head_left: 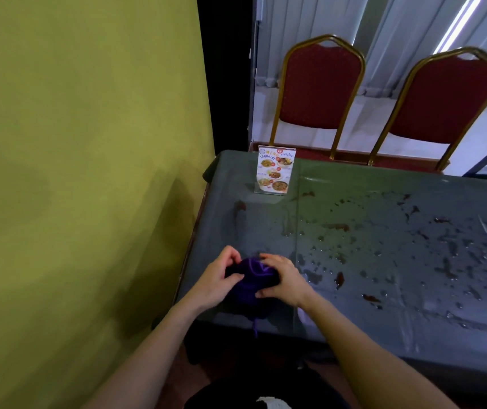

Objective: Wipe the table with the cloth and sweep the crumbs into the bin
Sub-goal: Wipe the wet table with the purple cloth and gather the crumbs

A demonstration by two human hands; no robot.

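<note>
A bunched purple cloth (251, 286) sits at the near left corner of the table (384, 314), which has a dark green glossy cover. My left hand (217, 280) grips the cloth's left side and my right hand (283, 280) grips its right side, both just above the tabletop. A loose thread hangs from the cloth over the table's near edge. Brown stains and crumbs (339, 280) with water droplets (443, 246) are scattered over the middle and right of the table. No bin is in view.
A standing menu card (274, 169) is at the table's far left corner. Two red chairs with gold frames (319, 90) (443, 104) stand behind the far edge. A yellow-green wall (82, 172) runs close along the table's left side.
</note>
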